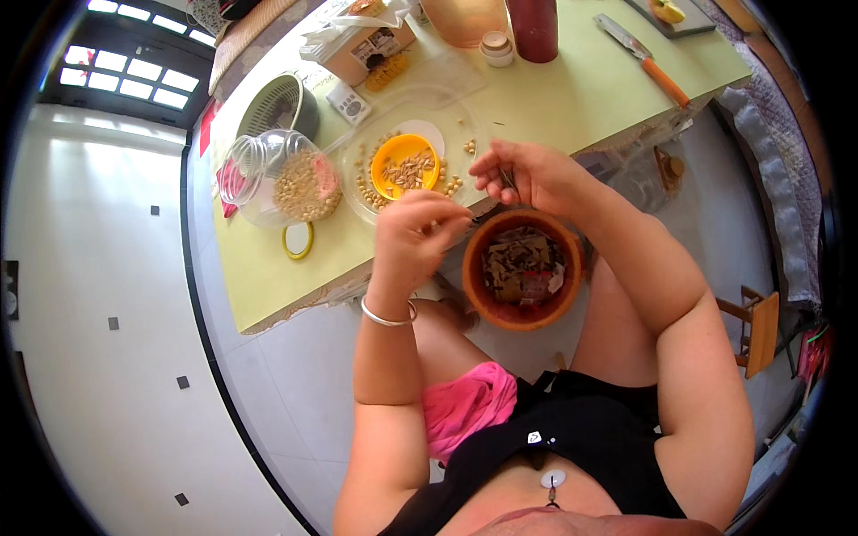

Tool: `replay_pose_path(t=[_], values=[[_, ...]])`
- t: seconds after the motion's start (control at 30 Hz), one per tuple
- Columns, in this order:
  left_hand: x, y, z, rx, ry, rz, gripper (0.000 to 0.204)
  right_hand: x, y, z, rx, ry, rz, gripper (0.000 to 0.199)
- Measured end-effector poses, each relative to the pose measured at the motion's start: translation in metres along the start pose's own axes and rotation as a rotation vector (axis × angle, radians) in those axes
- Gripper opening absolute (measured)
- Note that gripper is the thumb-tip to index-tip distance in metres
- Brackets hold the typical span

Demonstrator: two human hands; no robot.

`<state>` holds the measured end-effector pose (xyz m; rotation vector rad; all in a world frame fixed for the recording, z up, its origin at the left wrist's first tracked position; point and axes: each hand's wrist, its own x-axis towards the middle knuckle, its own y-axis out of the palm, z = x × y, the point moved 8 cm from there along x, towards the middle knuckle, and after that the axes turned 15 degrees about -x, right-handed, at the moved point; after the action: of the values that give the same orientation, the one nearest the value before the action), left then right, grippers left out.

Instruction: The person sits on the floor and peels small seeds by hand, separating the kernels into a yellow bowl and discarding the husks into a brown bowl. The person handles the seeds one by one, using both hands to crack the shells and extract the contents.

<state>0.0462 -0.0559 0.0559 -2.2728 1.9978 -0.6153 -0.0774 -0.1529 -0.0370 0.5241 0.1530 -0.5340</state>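
Observation:
My left hand (416,234), with a silver bangle at the wrist, is closed in a pinch near the table's front edge. What its fingertips hold is too small to make out. My right hand (534,176) is cupped beside it, its fingers curled around several thin dark pieces (509,181). Just beyond my left hand, a yellow bowl (379,171) holds pale elongated seeds or kernels. It stands on a clear round tray (357,134), with small round tan pieces (372,192) scattered about it. Below both hands, an orange-brown bucket (476,290) contains dark husk-like scraps and bits of wrapper.
On the pale green table (268,277), a clear jar (308,185) of round beige pieces stands left, near a yellow-rimmed lid (298,240) and grey-green colander (307,112). An orange-handled knife (661,80) lies at the right. A small wooden stool (762,332) stands right of my legs.

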Motion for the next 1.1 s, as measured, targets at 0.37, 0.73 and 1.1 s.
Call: replay_pose_path(t=[0.37, 0.73, 1.1], values=[[0.009, 0.043, -0.023, 0.413, 0.358, -0.06, 0.023, 0.002, 0.028, -0.002, 0.319, -0.01, 0.187, 0.071], [0.012, 0.036, -0.01, 0.404, 0.279, -0.17, 0.023, 0.004, 0.018, -0.009, 0.26, -0.045, 0.058, 0.05], [0.009, 0.034, -0.016, 0.362, 0.345, -0.29, 0.015, -0.013, 0.001, 0.012, -0.283, -0.209, -0.288, 0.012]])
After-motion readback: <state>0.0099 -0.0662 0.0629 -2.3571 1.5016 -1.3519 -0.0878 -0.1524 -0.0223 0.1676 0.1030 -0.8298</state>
